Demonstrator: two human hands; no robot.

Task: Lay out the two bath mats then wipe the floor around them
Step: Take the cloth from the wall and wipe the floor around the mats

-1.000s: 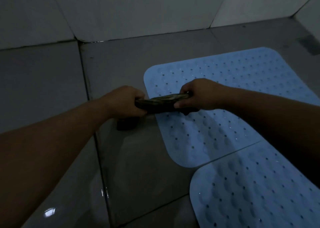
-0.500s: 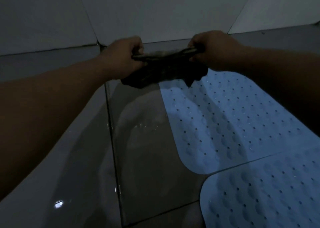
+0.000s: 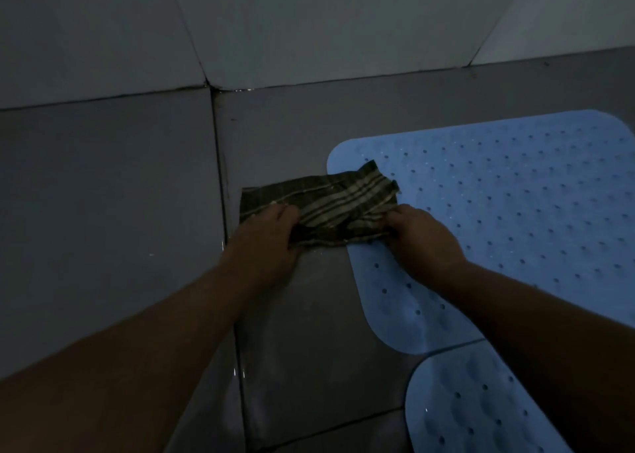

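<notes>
Two light blue bath mats with small holes lie flat on the grey tiled floor: the far mat point(image 3: 515, 212) at the right, the near mat point(image 3: 481, 408) at the bottom right, their edges almost touching. A dark striped cloth point(image 3: 326, 201) lies spread on the floor, its right end overlapping the far mat's left corner. My left hand point(image 3: 268, 236) grips the cloth's near left edge. My right hand point(image 3: 422, 236) pinches its near right edge, over the mat.
Pale wall tiles point(image 3: 309, 23) rise just behind the cloth, meeting the floor point(image 3: 103, 195) along a dark grout line. Wet glints show on the floor tile point(image 3: 309, 332) between my forearms. Bare floor stretches to the left.
The cloth was held stretched in the air between both hands; it now lies spread on the floor against the far mat's corner, both hands lowered with it.
</notes>
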